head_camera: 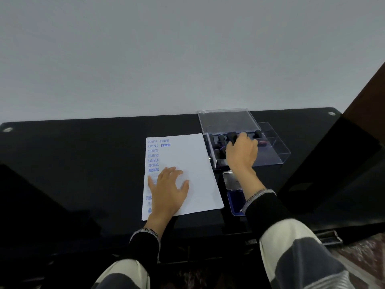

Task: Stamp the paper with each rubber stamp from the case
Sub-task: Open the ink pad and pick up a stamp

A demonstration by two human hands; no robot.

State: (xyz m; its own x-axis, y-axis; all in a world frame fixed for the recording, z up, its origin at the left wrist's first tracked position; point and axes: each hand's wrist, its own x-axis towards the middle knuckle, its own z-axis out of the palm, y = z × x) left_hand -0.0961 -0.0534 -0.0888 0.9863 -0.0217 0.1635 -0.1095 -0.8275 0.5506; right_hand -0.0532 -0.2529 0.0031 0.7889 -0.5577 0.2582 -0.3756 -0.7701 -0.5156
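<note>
Black table (83,153); paper (187,163) lengthwise away.

The table (83,155) across the middle of the frame is black and glossy — glass by its look, throwing dim reflections. On it lies matt white paper (187,163), smooth, with blue ink marks down its left edge. Right of centre, the case (277,151) and its raised lid (226,119) are clear, shiny plastic; the stamps (231,136) inside have dull black handles. Below it a tin (230,180) shows bright metal — beside a deep blue ink pad (236,202). The sleeves (291,236), lower frame, are soft knitted cloth.
</note>
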